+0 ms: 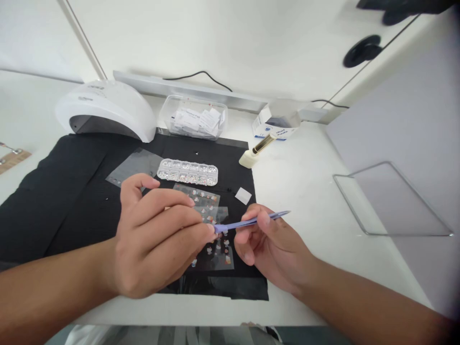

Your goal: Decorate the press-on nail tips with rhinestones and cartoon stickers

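Slim purple tweezers [235,224] are held level between my two hands above the black mat. My left hand [161,235] pinches their blunt end with the thumb side hidden from view. My right hand [273,244] grips them along the arms between thumb and fingers, and the pointed tip sticks out to the right. Beneath my hands lie clear sticker sheets [224,262] with small cartoon figures, partly covered by my fingers. Just beyond sits a clear divided case [187,172] of tiny gems. A small white square [243,195] lies near my right hand.
A white nail lamp [108,108] stands at the back left on the black mat [86,191]. Behind the case is a clear tub [196,117] of paper packets. A cream polish bottle [247,159] and an open box [275,124] are at right, by a wire frame [391,235].
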Demonstrator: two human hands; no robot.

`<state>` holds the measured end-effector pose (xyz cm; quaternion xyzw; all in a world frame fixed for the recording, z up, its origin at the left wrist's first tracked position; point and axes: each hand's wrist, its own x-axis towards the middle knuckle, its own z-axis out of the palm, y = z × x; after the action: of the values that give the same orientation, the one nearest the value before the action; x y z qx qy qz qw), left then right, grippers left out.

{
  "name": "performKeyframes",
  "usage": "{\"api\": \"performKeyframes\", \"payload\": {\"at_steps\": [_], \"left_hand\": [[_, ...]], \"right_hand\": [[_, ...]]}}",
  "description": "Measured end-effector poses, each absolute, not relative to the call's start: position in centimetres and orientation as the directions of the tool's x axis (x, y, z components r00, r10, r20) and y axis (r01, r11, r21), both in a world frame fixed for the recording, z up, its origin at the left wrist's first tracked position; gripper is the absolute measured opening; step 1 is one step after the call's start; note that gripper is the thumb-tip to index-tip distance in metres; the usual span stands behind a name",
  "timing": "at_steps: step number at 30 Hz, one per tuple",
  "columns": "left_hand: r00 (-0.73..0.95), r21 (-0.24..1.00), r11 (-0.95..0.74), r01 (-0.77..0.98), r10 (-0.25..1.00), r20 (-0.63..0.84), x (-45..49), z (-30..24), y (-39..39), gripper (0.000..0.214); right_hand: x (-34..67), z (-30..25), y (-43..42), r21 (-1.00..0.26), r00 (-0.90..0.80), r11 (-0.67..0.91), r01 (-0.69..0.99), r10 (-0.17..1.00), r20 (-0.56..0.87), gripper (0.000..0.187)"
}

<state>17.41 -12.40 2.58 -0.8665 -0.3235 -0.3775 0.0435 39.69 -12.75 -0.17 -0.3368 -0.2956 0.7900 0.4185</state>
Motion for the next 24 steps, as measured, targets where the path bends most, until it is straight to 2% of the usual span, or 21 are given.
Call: {"api": "performKeyframes", "payload": {"at_steps": [2, 4, 13, 16, 18, 21, 22, 24], "left_hand": [[0.508, 0.089, -0.787, 0.611, 0.476, 0.718, 17.7, 2.5, -12.3, 0.009], [0.506, 0.067, -0.786, 0.615, 0.458, 0.731, 18.0, 2.3, -12.1, 0.007], [0.516, 0.128, -0.787, 0.604, 0.508, 0.69, 18.5, 1.5, -12.1, 0.007], [0.512, 0.178, -0.791, 0.585, 0.53, 0.676, 18.4, 1.6, -12.1, 0.009], [0.51, 0.216, -0.791, 0.573, 0.55, 0.661, 18.3, 1.6, -12.0, 0.011], [0.517, 0.247, -0.781, 0.574, 0.579, 0.63, 17.8, 1.7, -11.8, 0.012], [0.519, 0.248, -0.779, 0.576, 0.582, 0.625, 17.6, 1.7, -11.7, 0.012], [0.526, 0.243, -0.783, 0.572, 0.578, 0.624, 17.2, 1.7, -11.6, 0.012]], "right_hand": [[39.7, -0.2, -12.7, -0.758, -0.425, -0.463, -0.459, 0.864, -0.27, 0.024], [39.8, -0.2, -12.7, -0.774, -0.415, -0.444, -0.451, 0.872, -0.258, 0.025], [39.7, -0.1, -12.2, -0.812, -0.351, -0.382, -0.441, 0.906, -0.236, 0.023], [40.3, -0.1, -11.4, -0.864, -0.305, -0.299, -0.406, 0.935, -0.18, 0.02], [41.0, -0.2, -10.6, -0.923, -0.251, -0.165, -0.348, 0.965, -0.078, 0.016], [42.3, -0.2, -9.5, -0.974, -0.18, 0.163, -0.156, 0.965, 0.19, 0.006], [42.6, -0.1, -9.2, -0.955, -0.181, 0.291, -0.053, 0.938, 0.296, 0.008], [43.2, 0.1, -8.7, -0.834, -0.276, 0.526, 0.164, 0.836, 0.473, 0.017]]}}
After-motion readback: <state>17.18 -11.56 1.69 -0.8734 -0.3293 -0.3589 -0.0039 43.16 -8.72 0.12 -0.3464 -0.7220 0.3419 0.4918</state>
